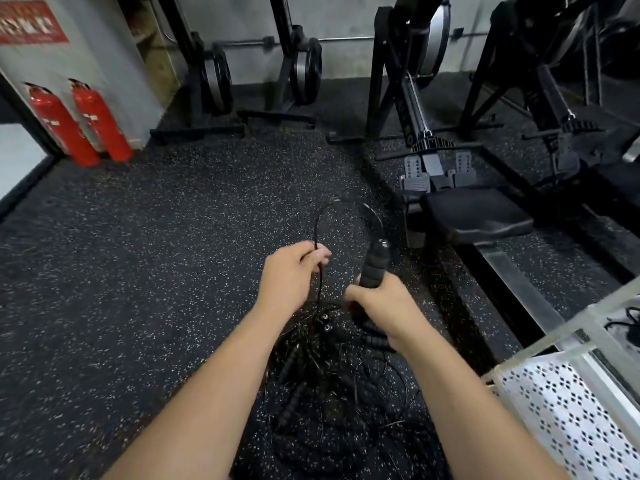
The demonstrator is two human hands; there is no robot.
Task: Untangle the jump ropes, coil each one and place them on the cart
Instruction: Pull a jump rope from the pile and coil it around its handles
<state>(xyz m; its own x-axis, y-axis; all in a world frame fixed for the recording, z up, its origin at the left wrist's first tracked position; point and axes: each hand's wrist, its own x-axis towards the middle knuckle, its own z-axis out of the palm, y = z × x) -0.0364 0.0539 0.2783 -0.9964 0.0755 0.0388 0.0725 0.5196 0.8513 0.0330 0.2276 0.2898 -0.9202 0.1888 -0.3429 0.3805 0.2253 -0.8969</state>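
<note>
My right hand (pixel 381 303) grips a black foam jump-rope handle (pixel 374 265) that points up and away. From the handle's metal tip a thin black cord (pixel 323 211) arcs over to my left hand (pixel 294 271), which pinches it between thumb and fingers. Below both hands a tangled pile of black jump ropes (pixel 332 379) with several foam handles lies on the speckled floor. The metal cart (pixel 568 403) with a perforated white side stands at the lower right, and a dark cord lies on its shelf (pixel 627 320).
A rowing machine (pixel 474 216) with a black seat stands just right of my hands. More rowers stand upright along the back wall. Two red fire extinguishers (pixel 79 123) stand at the left wall. Speckled rubber floor (pixel 156 258) stretches out to the left.
</note>
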